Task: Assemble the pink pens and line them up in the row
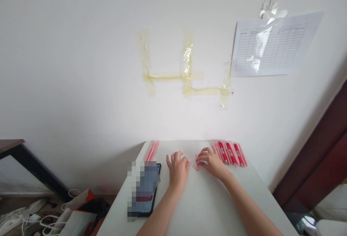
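Observation:
My left hand (177,166) rests on the white table (200,207) with fingers curled in a pinch; whatever they hold is too small to name. My right hand (211,162) pinches a short red pen part (196,162) that stands between the two hands. Just right of my right hand lies a row of several red and pink pens (230,153) near the wall. A few pink pen barrels (151,150) lie at the table's far left.
A tablet (145,189) lies on the table's left side. A printed sheet (273,44) and tape strips (187,77) hang on the white wall. Cables and bags (48,214) sit on the floor at left, below a dark table (16,149).

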